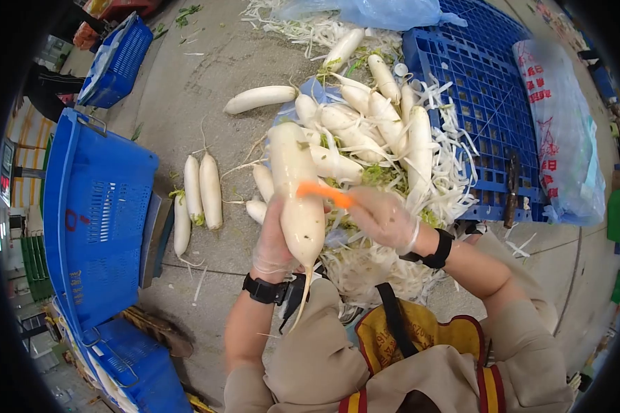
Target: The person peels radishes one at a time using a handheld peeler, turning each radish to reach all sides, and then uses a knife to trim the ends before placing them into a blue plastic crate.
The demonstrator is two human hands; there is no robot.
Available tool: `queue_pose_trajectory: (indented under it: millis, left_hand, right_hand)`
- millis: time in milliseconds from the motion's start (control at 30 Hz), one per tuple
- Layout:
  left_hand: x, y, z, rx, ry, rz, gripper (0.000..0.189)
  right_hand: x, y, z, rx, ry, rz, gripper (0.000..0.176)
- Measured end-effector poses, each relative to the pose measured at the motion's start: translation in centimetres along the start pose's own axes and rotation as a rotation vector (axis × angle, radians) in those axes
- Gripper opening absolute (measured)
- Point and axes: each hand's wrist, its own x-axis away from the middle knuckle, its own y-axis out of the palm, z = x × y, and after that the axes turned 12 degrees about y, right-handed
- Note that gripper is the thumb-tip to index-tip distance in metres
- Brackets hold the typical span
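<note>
A large white daikon radish [297, 213], its thin root tip hanging toward my lap, is gripped from the left side by my gloved left hand [273, 237]. My gloved right hand [386, 219] is closed round an orange peeler [326, 193], whose head lies against the middle of the radish. Beyond it, a pile of daikon radishes [351, 127] rests on the ground, with several more under and beside the held one. Long white peelings [455, 158] and green leaf scraps surround the pile.
Three slim radishes [202, 189] lie at the left near a tall blue crate [103, 213]. A blue plastic pallet [472, 89] stands at the right, with a knife-like dark tool [510, 187] and a printed plastic bag [554, 131]. More peelings [375, 272] lie near my legs.
</note>
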Motion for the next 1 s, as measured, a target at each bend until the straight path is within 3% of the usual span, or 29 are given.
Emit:
queue_pose_trajectory:
  millis: [100,133,200,233,333,367,500,533,567,633,733,833,933,967,1000]
  left_hand:
    - [-0.3,0.9,1.2,0.103,0.059,-0.002,0.060]
    - [-0.1,1.6,1.6,0.096,0.056,-0.008,0.060]
    - [0.1,2.7,1.7,0.066,0.108,0.105,0.057]
    - [-0.2,2.3,0.9,0.184,0.080,0.076,0.053]
    - [0.4,2.1,0.1,0.132,-0.025,-0.047,0.053]
    - [1.3,4.4,0.3,0.001,0.005,0.122,0.053]
    - [0.5,4.3,0.9,-0.081,0.043,-0.001,0.056]
    - [-0.2,2.9,0.9,-0.016,-0.005,-0.008,0.055]
    - [-0.3,2.1,0.8,0.044,-0.058,-0.017,0.054]
    - [0.1,2.6,1.3,0.046,-0.052,0.062,0.053]
    - [0.6,2.6,1.0,0.022,-0.002,0.130,0.048]
    - [1.2,3.1,0.4,0.106,-0.062,0.091,0.049]
    - [0.7,3.5,0.3,-0.021,-0.070,0.045,0.050]
    - [-0.1,2.7,0.2,0.034,-0.063,0.010,0.052]
    - [-0.4,2.1,0.0,0.097,-0.057,-0.015,0.054]
  right_hand:
    - [0.4,-0.6,-2.3,0.041,-0.314,-0.193,0.021]
    - [0.7,-0.8,-3.1,0.039,-0.313,-0.183,0.021]
    - [1.1,-1.2,-4.0,0.257,-0.409,-0.371,0.018]
    - [-0.2,-0.9,-3.0,0.371,-0.400,-0.225,0.014]
    - [-6.6,-0.9,1.9,0.417,-0.065,0.007,0.014]
    - [-8.7,-1.2,4.5,0.460,0.069,0.044,0.017]
    - [-5.8,-2.9,2.0,0.211,0.109,0.125,0.016]
    - [-3.5,-2.1,1.4,0.274,-0.035,0.153,0.015]
    - [-1.7,-2.4,-0.3,0.297,-0.179,-0.020,0.014]
    - [0.8,-1.6,-2.4,0.102,-0.334,-0.128,0.014]
    - [0.4,-0.9,-1.8,0.286,-0.379,-0.171,0.014]
    - [-5.8,-1.3,1.8,0.340,-0.005,0.074,0.012]
    - [-8.5,-2.2,2.3,0.299,-0.132,0.177,0.011]
    - [-6.4,-2.3,1.6,0.175,-0.038,0.174,0.013]
    - [-4.3,-2.1,1.3,0.332,-0.090,0.092,0.013]
